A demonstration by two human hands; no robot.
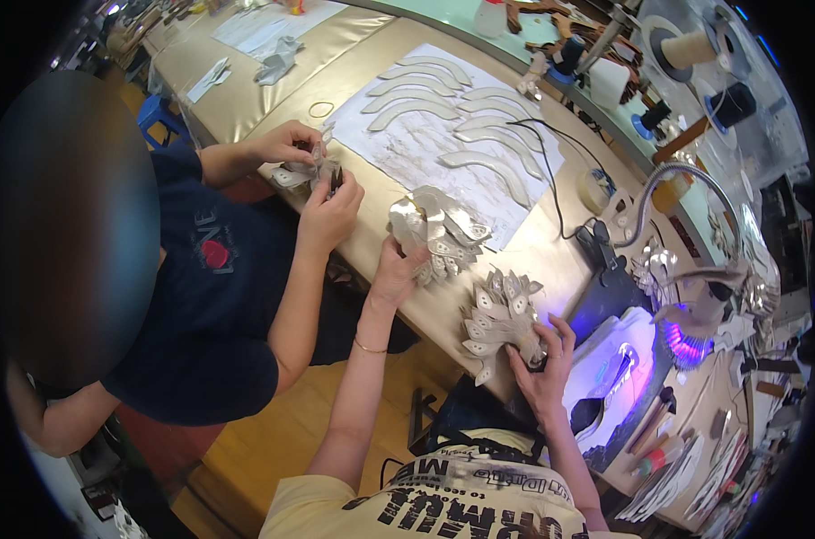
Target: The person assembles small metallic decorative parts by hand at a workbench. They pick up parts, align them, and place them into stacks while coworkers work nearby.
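Note:
My left hand (395,271) is closed around the near end of a bundle of shiny silver leather-like pieces (443,235), which fan out to the right over the gold-coloured table. Some of its fingers are hidden behind the pieces. Close by, at the table's near edge, my right hand (546,366) grips the right end of a second bundle of pale pieces (496,325). Its pieces have pointed tips with small holes and spread out to the left. The two bundles lie apart.
To the left, a co-worker's hands (322,193) hold similar pieces. Curved pale strips (484,171) lie in rows on white paper (380,151). A gooseneck lamp (690,346) glows purple at the right, near a black cable (551,175) and thread spools (690,49).

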